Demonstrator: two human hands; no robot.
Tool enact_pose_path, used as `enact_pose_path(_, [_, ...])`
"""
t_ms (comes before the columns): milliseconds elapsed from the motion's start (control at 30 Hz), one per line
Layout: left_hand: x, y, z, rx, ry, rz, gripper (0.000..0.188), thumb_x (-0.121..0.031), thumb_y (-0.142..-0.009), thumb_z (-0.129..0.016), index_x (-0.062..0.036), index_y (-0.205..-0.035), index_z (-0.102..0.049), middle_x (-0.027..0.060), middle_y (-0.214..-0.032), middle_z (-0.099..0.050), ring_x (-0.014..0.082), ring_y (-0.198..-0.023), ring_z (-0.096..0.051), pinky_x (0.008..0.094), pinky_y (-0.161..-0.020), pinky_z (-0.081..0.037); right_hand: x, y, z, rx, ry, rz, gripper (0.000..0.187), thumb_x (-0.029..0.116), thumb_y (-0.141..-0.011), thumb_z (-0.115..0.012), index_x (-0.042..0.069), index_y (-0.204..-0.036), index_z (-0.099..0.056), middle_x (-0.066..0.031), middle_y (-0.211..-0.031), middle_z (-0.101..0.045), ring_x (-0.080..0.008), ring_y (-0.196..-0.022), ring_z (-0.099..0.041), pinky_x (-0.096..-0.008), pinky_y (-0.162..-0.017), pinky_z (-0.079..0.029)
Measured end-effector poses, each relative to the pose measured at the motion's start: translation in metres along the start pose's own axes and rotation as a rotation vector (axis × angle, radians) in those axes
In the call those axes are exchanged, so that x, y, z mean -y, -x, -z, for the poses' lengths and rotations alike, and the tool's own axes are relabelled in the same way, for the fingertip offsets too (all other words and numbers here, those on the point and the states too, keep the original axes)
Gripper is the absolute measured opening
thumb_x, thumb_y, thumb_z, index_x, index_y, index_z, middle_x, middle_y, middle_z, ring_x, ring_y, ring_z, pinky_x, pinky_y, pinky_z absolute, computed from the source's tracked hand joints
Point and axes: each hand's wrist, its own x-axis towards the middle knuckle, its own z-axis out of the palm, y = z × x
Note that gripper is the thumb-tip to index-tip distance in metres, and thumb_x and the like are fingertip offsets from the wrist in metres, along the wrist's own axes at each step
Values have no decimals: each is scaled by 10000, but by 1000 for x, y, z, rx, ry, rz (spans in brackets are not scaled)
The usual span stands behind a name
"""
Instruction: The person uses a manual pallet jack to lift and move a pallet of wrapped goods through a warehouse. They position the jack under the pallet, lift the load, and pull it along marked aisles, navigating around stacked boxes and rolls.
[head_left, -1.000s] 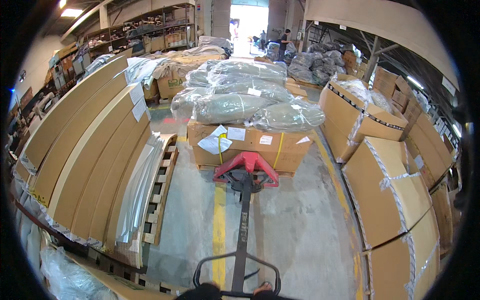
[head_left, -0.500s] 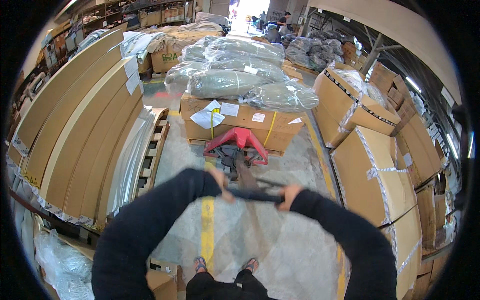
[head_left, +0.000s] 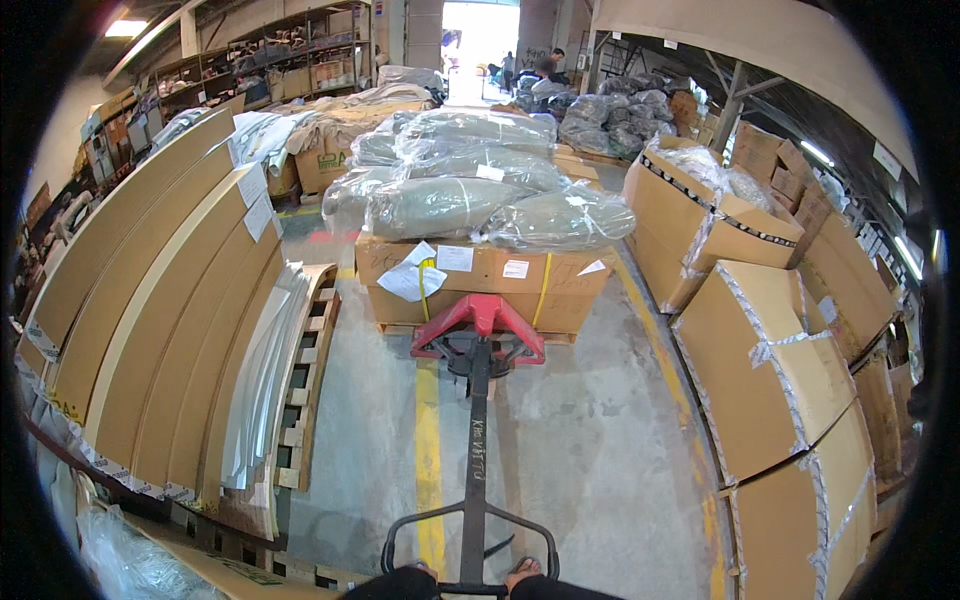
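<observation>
Neither of my hands shows in the picture now. The black handle (head_left: pixel 473 470) of a red pallet jack (head_left: pixel 483 313) slopes toward me, its looped grip (head_left: pixel 548 542) low at the lower edge, near my sandalled feet. The jack stands against the near side of a loaded pallet. On that pallet a long cardboard box (head_left: pixel 440 258), strapped with yellow bands and bearing paper sheets, carries several plastic-wrapped bundles (head_left: pixel 440 205).
Tall cardboard sheets (head_left: pixel 150 330) stand at the left by a wooden pallet (head_left: pixel 310 375). Large taped cartons (head_left: pixel 740 370) line the right side. Yellow lines (head_left: pixel 428 450) mark the concrete floor. A person (head_left: pixel 553 60) is in the far background, near wrapped dark bundles (head_left: pixel 610 115).
Both hands, earlier on the jack's handle, have left the picture. The handle has come down toward my feet. The view has tilted up, showing more of the far end.
</observation>
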Motion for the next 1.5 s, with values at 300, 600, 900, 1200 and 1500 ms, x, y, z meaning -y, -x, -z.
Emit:
enact_pose_path(300, [-48,196,449,-566,-307,-574,501,-561,-650,-702,-121,-891,-706,117,-714,-660,273,-609,-619,375,-585,-492,-88,136,393,-422,-74,222,405,427,-645,-715,43,-770,-684,-134,-640,-640,-252,-594,-628,-374,-578,-494])
enact_pose_path(600, [-78,251,432,-631,-367,-393,534,-598,-629,-666,-91,-793,-686,136,-607,-627,292,-583,-637,393,-572,-528,-49,171,380,-399,-34,59,298,389,-693,-657,119,-816,-685,-150,-684,-640,-330,-692,-640,-434,-659,-514])
enact_pose_path(900, [-51,175,240,-49,-199,-292,642,-679,-715,-534,-91,-923,-685,156,-786,-673,334,-734,-658,436,-670,-526,-17,103,184,2,-217,255,400,486,-768,-607,107,-883,-662,-180,-719,-637,-387,-733,-632,-488,-683,-504])
enact_pose_path(1200, [-12,-20,6,115,-152,-193,507,-460,-768,-573,-53,-1067,-606,195,-890,-668,342,-776,-659,450,-671,-520,1,11,15,16,-236,58,294,356,-767,-633,103,-916,-655,-177,-779,-659,-344,-728,-650,-440,-655,-519])
enact_pose_path(1500, [-27,123,311,-347,-357,-588,509,-599,-612,-718,-146,-844,-707,111,-688,-644,262,-645,-618,384,-614,-482,-59,120,267,-435,-114,362,413,443,-643,-702,63,-803,-670,-171,-713,-639,-332,-683,-630,-445,-619,-482])
